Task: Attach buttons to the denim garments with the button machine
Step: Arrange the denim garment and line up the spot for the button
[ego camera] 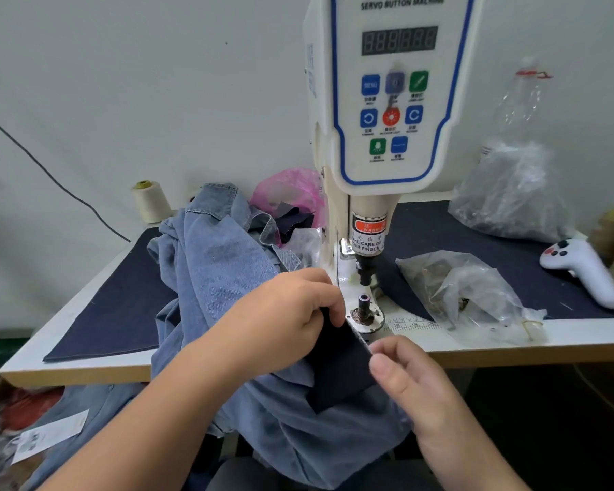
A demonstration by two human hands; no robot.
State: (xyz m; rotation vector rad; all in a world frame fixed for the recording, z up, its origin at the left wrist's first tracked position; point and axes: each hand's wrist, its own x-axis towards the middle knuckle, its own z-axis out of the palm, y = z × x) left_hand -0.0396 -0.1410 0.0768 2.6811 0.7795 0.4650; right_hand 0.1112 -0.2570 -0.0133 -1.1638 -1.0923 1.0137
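We pinch a dark navy denim piece [337, 363] with both hands. The fingers of our left hand [291, 313] are curled on its upper edge, and the thumb and fingers of our right hand [408, 377] pinch its right edge. The piece is held at the front edge of the table [86, 366], just in front of the lower die [364, 306] of the button machine [390, 101] and not on it. Under the piece lies a light blue denim garment [220, 264], which hangs from the table down toward our lap. On the dark cloth at the right are a clear bag of buttons [465, 292] and a white handheld controller [582, 267]. A cream thread cone [151, 202] stands at the back left.
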